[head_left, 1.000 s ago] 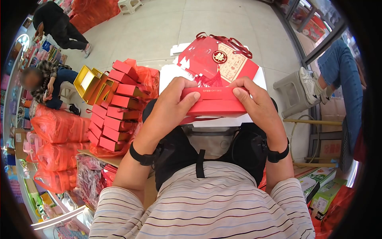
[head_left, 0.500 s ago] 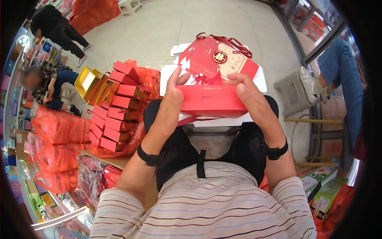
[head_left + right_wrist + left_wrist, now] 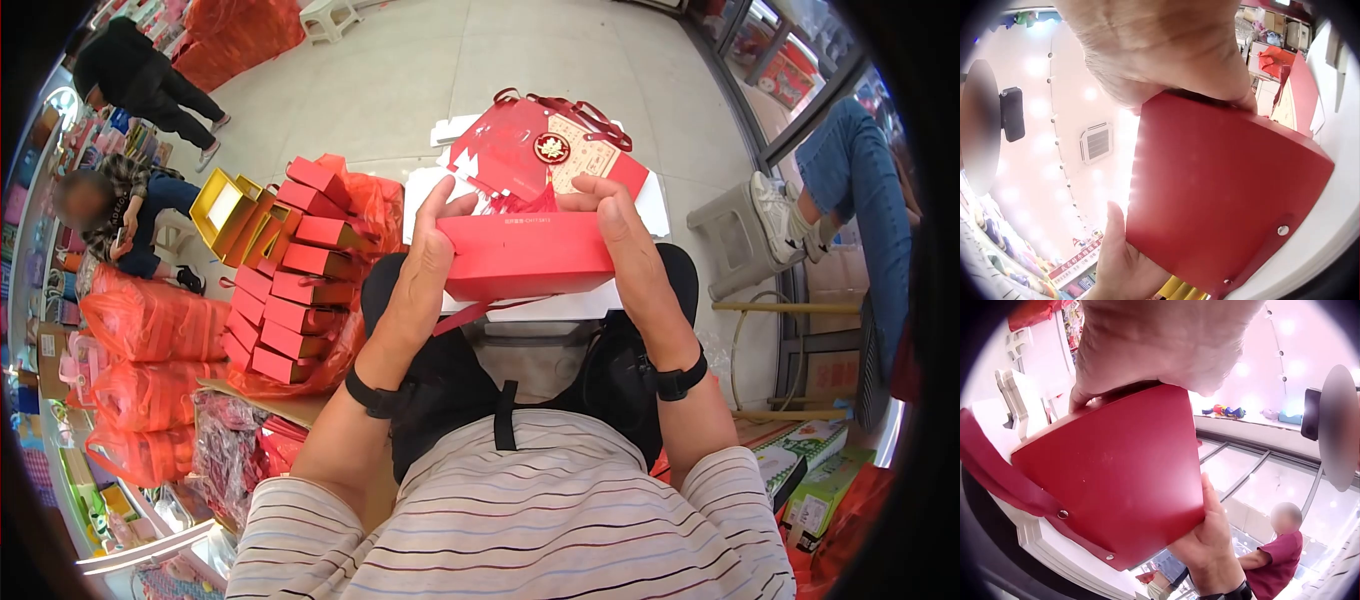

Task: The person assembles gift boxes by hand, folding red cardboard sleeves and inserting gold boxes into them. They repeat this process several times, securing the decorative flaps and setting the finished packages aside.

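Observation:
A closed-looking red box (image 3: 528,255) is held between both hands above the white table (image 3: 652,205). The left hand (image 3: 425,262) lies along its left end and the right hand (image 3: 632,255) along its right end, fingers mostly extended. In the left wrist view the box side (image 3: 1116,478) carries a dark red ribbon (image 3: 997,469) fixed by metal studs. The right wrist view shows the opposite side (image 3: 1222,187), also with studs. Beyond the box lies a red gift bag (image 3: 500,150) with a round emblem (image 3: 551,148) and a tassel.
Several red boxes (image 3: 322,262) and open gold-lined boxes (image 3: 222,205) are stacked on red plastic at the left, above bagged bundles (image 3: 150,320). Two people are at the left; another person's legs (image 3: 850,190) and a grey stool (image 3: 725,235) are at the right.
Both thumbs have left the box's upper face, and the hands have moved to its ends with straighter fingers. The box has shifted slightly left and tilted, showing its near face more.

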### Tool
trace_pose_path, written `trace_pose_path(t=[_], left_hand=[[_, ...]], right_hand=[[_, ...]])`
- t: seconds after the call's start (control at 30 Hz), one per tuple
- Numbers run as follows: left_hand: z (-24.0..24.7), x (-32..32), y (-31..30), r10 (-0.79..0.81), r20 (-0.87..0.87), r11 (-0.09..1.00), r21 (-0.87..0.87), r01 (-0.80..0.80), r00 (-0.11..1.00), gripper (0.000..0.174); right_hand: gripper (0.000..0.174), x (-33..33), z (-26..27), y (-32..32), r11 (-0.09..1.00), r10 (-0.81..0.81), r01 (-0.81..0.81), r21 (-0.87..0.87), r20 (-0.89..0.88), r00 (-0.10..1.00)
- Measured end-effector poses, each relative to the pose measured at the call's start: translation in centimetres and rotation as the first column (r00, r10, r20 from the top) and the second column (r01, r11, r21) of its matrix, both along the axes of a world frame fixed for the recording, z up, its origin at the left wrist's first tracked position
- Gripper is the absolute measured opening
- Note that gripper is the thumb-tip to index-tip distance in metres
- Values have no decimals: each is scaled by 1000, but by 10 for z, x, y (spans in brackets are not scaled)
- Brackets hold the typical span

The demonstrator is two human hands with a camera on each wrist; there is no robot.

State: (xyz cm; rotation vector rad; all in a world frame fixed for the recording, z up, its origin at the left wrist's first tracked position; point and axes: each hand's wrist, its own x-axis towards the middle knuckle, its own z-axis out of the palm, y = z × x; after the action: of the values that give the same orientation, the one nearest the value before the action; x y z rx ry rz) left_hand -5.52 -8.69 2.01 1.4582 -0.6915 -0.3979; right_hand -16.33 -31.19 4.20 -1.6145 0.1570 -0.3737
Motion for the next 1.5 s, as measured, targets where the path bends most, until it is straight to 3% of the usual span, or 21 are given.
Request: trace_pose_path(t=[0.1, 0.2, 0.23, 0.3, 0.37, 0.43, 0.5, 0.67, 0.77, 0.93, 1.07, 1.13, 1.2, 1.23, 1.27, 1.3, 1.33, 1.37, 1.47, 1.5], left_hand=[[5, -4, 2, -28, 133, 997, 78, 18, 991, 112], [14, -18, 9, -25, 150, 977, 215, -8, 988, 121], [13, -20, 12, -21, 164, 977, 211, -14, 986, 113], [19, -22, 16, 51, 194, 991, 113, -74, 980, 111], [28, -22, 16, 171, 182, 985, -36, -167, 968, 105], [35, -16, 16, 248, 362, 968, -62, -242, 899, 103], [36, -10, 15, 288, 529, 951, -59, -304, 799, 100], [31, -18, 2, 239, 695, 942, 5, -337, 678, 95], [29, -18, -2, 162, 808, 943, 42, -330, 566, 94], [27, -29, -12, -32, 936, 945, 142, -294, 349, 85], [31, -40, -14, -227, 861, 947, 303, -102, 455, 71], [32, -30, -6, -81, 918, 962, 175, -212, 389, 72], [33, -16, 4, 186, 865, 934, -9, -357, 466, 68], [37, -11, 6, 259, 806, 909, -17, -417, 532, 64], [38, -8, 10, 251, 691, 920, 48, -389, 678, 64], [37, -5, 13, 169, 656, 948, 95, -304, 735, 65], [36, -2, 14, 84, 617, 967, 138, -213, 783, 66], [36, -5, 11, 72, 650, 975, 114, -190, 757, 67], [33, 3, 16, 127, 607, 968, 98, -232, 785, 56], [33, 11, 23, 192, 550, 949, 109, -297, 813, 51]], right_hand=[[59, -1, 5, -5, 996, -22, 25, 91, -32, 999], [58, -3, -3, -15, 976, -53, 60, 207, -42, 998], [59, -2, -5, -18, 973, -54, 59, 224, -29, 998], [57, 1, -4, -17, 960, -110, 97, 262, 33, 993], [57, 4, -6, -25, 965, -212, 190, 180, 111, 971], [53, 4, -2, -31, 957, -282, 269, 112, 123, 952], [53, 3, -8, -24, 965, -173, 165, 204, 25, 985], [64, 2, -5, 11, 901, 158, -112, 419, -76, 985], [67, 7, 1, 20, 865, 219, -153, 478, -83, 972], [67, 16, 12, 30, 746, 140, -150, 648, 67, 988], [60, 21, 1, 19, 764, 85, -123, 634, 90, 992], [56, 19, -7, 11, 723, 53, -100, 683, 89, 995], [55, 20, -14, 6, 689, -35, -39, 723, 87, 996], [53, 20, -17, 2, 668, -42, -56, 743, 113, 993], [52, 20, -20, -1, 619, -36, -56, 783, 100, 994], [51, 20, -22, -2, 568, -27, -57, 821, 88, 996], [50, 20, -24, -3, 515, -18, -58, 855, 78, 997], [48, 18, -26, -7, 450, 35, -87, 889, 80, 996], [46, 21, -41, -3, 511, -71, 31, 859, 6, 997], [49, 19, -42, -1, 712, -59, 2, 702, 57, 997]])
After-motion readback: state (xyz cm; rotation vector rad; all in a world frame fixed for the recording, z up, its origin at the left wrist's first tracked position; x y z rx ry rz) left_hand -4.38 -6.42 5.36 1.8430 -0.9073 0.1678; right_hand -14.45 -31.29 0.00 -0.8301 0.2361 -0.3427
